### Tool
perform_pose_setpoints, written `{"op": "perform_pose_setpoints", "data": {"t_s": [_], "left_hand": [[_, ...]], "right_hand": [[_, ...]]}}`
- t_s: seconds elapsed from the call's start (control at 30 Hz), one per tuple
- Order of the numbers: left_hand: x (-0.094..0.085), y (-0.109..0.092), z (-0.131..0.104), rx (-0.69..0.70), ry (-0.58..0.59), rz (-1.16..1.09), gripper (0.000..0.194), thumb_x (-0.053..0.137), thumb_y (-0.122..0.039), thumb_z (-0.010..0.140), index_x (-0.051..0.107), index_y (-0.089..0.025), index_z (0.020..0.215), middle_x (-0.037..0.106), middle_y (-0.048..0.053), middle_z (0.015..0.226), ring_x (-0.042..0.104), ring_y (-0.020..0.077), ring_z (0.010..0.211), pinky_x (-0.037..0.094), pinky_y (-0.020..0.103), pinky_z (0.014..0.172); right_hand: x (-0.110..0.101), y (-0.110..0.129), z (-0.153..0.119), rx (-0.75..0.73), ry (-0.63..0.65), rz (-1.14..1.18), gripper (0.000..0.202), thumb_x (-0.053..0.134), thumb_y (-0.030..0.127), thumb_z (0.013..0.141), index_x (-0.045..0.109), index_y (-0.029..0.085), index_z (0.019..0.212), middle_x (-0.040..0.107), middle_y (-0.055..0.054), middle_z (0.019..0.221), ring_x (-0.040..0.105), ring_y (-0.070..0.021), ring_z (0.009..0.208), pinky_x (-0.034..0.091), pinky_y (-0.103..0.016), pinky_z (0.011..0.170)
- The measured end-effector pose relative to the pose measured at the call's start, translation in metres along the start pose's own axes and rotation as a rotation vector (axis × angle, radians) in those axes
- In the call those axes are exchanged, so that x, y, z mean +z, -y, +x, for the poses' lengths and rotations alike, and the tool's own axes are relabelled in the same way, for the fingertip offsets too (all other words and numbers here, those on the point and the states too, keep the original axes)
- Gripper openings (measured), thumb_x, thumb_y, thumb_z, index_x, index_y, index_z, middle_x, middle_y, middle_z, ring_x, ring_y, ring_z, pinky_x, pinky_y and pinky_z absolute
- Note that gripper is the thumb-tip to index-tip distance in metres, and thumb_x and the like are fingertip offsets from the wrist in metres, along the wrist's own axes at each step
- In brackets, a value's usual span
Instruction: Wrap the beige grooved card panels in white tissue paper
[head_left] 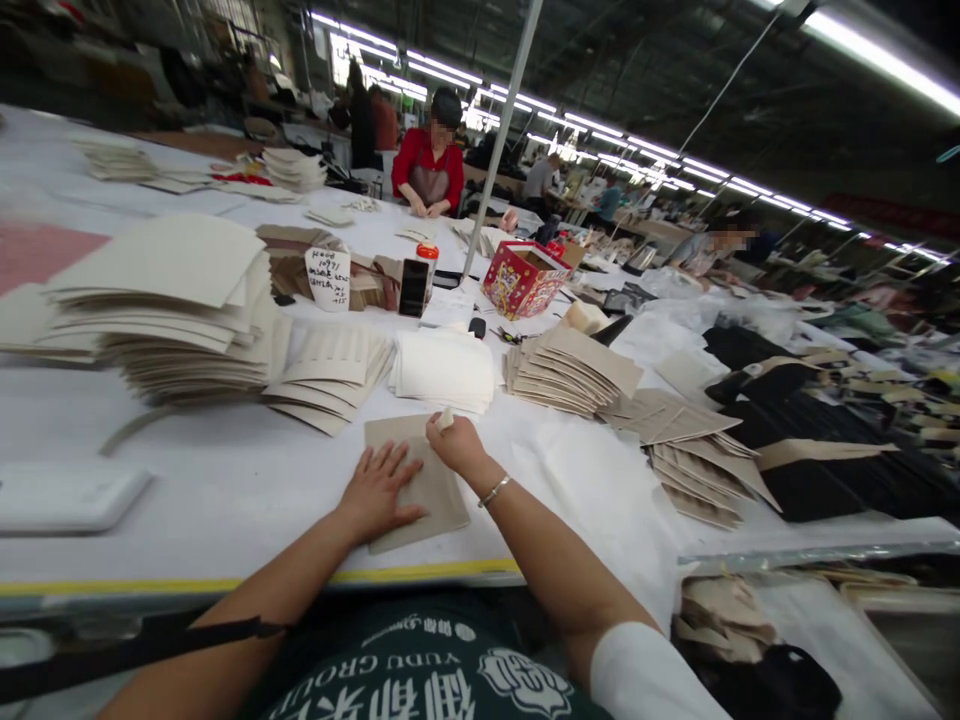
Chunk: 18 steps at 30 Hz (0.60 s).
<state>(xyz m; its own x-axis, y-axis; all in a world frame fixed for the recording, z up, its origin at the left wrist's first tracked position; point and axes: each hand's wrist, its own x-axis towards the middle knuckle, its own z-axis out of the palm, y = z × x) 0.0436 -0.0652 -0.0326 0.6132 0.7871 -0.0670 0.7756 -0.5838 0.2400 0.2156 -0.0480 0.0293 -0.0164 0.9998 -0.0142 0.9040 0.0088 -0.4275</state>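
A beige rectangular panel (439, 495), fabric or leather by its look, lies on the white table in front of me. My left hand (382, 490) rests flat on its left part with the fingers spread. At the panel's upper right, my right hand (459, 447) is closed, with a small pale piece (445, 419) poking out between its fingers; its exact kind is too small to make out. Just beyond the panel sits a stack of white sheets (442, 368). To its left stand beige panels in a fanned stack (326, 370), and to its right another beige stack (570, 370).
A tall pile of pale panels (165, 290) stands at left, near a white flat device (71, 497). Farther back are a phone (413, 288), a red patterned box (525, 280) and a metal pole (502, 140). A co-worker in red (429, 165) works across the table. Black pieces (810, 440) lie at right.
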Motion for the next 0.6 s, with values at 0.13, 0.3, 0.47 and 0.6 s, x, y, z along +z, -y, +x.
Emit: {"op": "perform_pose_setpoints", "data": {"t_s": [0.13, 0.3, 0.47, 0.6], "left_hand": [[0.000, 0.001, -0.001, 0.007, -0.009, -0.005, 0.073, 0.047, -0.068, 0.068, 0.040, -0.028, 0.129, 0.026, 0.009, 0.143, 0.017, 0.0297, 0.132, 0.006, 0.049, 0.104], [0.006, 0.003, 0.001, 0.008, -0.024, 0.010, 0.073, 0.049, -0.066, 0.068, 0.040, -0.028, 0.130, 0.025, 0.008, 0.144, 0.017, 0.0288, 0.132, 0.005, 0.048, 0.105], [0.009, 0.005, 0.002, 0.027, -0.021, 0.004, 0.073, 0.049, -0.065, 0.068, 0.039, -0.028, 0.130, 0.024, 0.010, 0.144, 0.016, 0.0298, 0.132, 0.004, 0.049, 0.104], [0.006, 0.005, 0.000, 0.019, 0.005, -0.021, 0.075, 0.046, -0.069, 0.068, 0.039, -0.028, 0.130, 0.024, 0.010, 0.144, 0.015, 0.0305, 0.132, 0.004, 0.051, 0.104]], "right_hand": [[0.009, 0.006, 0.011, 0.029, 0.004, -0.160, 0.026, 0.039, 0.023, 0.085, 0.063, 0.012, 0.085, 0.067, -0.011, 0.082, 0.060, -0.0180, 0.076, 0.038, -0.024, 0.065], [0.007, -0.010, -0.063, -0.041, 0.119, -0.166, 0.026, 0.039, 0.024, 0.085, 0.063, 0.015, 0.083, 0.067, -0.008, 0.077, 0.061, -0.0172, 0.072, 0.036, -0.023, 0.061], [0.010, -0.007, -0.053, 0.007, 0.120, -0.168, 0.028, 0.038, 0.025, 0.085, 0.064, 0.013, 0.083, 0.067, -0.009, 0.078, 0.061, -0.0182, 0.072, 0.037, -0.024, 0.062], [0.018, 0.004, 0.009, 0.066, -0.023, -0.164, 0.028, 0.038, 0.023, 0.086, 0.063, 0.012, 0.089, 0.066, -0.011, 0.085, 0.060, -0.0186, 0.078, 0.039, -0.024, 0.066]]}}
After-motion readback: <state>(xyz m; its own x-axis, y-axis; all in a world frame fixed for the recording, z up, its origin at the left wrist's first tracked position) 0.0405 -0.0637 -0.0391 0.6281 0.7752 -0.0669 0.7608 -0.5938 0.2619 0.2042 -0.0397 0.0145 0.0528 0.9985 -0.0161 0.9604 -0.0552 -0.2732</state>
